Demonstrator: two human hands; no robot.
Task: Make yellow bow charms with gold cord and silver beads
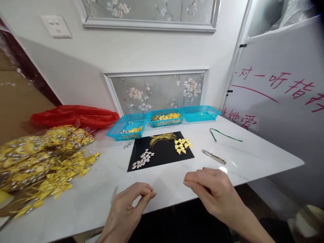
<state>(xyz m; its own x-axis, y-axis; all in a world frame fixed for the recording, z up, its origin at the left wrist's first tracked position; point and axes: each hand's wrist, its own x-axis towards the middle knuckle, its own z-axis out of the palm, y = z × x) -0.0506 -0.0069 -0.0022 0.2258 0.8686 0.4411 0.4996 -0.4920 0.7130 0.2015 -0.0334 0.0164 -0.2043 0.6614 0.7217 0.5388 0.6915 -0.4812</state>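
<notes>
My left hand hovers at the front edge of the white table, thumb and forefinger pinched together; I cannot make out anything between them. My right hand is beside it with the fingers curled downward, and what they hold, if anything, is hidden. Beyond both hands lies a black mat carrying a cluster of silver beads, a bundle of thin gold wires and several small yellow ribbon bows.
Small silver snips and a green ribbon strip lie right of the mat. Three turquoise baskets line the wall. A big heap of yellow bows and a red plastic bag fill the left. A whiteboard stands at right.
</notes>
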